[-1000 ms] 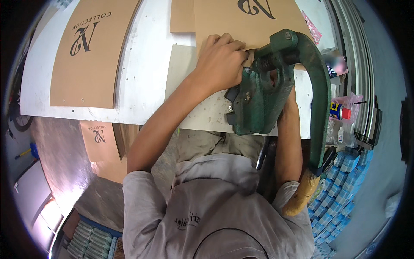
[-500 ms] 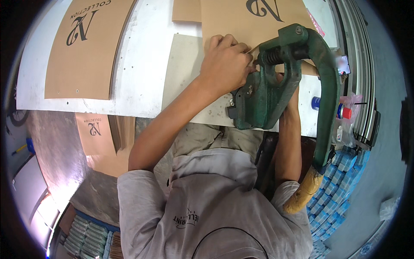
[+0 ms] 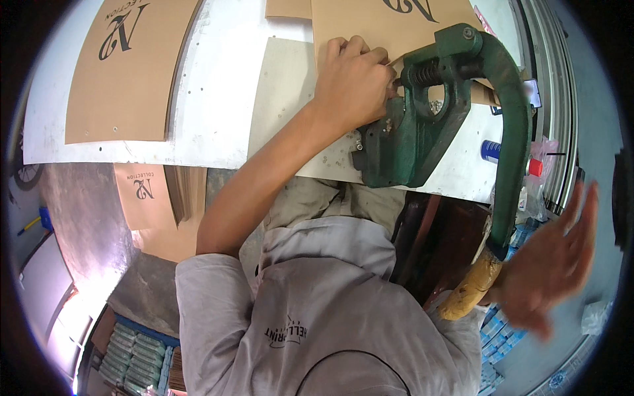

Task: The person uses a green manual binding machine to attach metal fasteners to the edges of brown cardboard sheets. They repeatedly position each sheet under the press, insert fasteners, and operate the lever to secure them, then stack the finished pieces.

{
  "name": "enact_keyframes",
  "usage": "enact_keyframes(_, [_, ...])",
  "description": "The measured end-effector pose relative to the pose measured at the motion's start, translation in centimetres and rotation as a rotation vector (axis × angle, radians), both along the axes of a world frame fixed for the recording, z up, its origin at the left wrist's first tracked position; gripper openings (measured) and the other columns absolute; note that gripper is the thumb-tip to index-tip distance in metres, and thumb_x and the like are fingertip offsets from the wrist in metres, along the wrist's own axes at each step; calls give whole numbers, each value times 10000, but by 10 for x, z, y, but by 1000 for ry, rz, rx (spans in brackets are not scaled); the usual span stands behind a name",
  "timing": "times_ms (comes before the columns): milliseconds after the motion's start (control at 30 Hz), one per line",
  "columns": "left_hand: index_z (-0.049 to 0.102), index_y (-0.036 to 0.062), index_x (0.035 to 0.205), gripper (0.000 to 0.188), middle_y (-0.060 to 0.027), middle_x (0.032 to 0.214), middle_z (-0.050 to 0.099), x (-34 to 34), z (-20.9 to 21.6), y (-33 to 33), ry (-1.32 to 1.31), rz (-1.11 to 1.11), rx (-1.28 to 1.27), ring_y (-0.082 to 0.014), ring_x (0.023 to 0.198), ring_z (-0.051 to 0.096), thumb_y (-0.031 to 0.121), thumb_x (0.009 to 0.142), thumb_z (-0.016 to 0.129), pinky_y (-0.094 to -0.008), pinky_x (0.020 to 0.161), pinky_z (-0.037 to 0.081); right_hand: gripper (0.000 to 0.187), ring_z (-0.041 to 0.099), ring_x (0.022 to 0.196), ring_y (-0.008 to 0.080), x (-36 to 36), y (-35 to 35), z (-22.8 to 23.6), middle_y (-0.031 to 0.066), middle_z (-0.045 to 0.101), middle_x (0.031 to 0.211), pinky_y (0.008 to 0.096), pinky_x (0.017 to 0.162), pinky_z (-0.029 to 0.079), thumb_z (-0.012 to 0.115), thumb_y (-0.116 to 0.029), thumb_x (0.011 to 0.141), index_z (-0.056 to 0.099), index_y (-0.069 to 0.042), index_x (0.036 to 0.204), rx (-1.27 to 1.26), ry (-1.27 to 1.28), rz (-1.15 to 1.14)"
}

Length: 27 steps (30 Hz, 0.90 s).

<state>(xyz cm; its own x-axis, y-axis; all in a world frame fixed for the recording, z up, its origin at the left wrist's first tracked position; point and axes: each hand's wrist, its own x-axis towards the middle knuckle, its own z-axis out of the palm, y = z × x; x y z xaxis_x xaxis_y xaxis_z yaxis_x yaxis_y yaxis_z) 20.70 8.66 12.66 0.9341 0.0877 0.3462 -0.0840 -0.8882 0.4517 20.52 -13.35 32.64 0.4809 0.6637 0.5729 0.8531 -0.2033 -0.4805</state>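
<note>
Head view: flat brown printed paper piece (image 3: 399,30) beyond green metal lever press (image 3: 413,148). Left hand (image 3: 356,82) left of press, curled at paper, can't tell if pinching; right hand (image 3: 555,264) right of press, spread.

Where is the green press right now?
In the head view, the green press stands right of centre at the near edge of the white table, with the left hand to its left and a blue can right of its body.

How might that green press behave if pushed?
The green press is probably heavy and rigid, since it looks thick and metallic. Pushing its long lever might swing just that part, as it appears pivoted near the top.
</note>
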Motion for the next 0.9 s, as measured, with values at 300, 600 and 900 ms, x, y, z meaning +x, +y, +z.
enact_keyframes(300, [793,114,1054,305,-25,1019,717,-3,-2,2,-28,9,6,-268,1064,608,267,790,806,-441,948,399,813,232,1534,479,-19,-9,-43,178,465,1580,742,1165,-16,459,-816,876,659,-214,1385,-563,-57,123])
enact_keyframes(600, [776,91,1023,278,-40,1006,709,0,-7,-3,-119,-35,98,-279,1059,610,295,835,781,-436,921,446,351,647,1064,221,56,-69,-105,116,698,1224,316,928,481,586,-109,966,659,-12,1295,-111,494,-461])
enact_keyframes(900, [738,27,1022,156,-120,1105,742,16,-2,59,-301,-22,193,-316,953,675,50,872,702,-409,823,556,103,628,691,250,63,-69,-199,154,675,871,352,648,528,739,-89,902,784,-21,967,-213,354,-481])
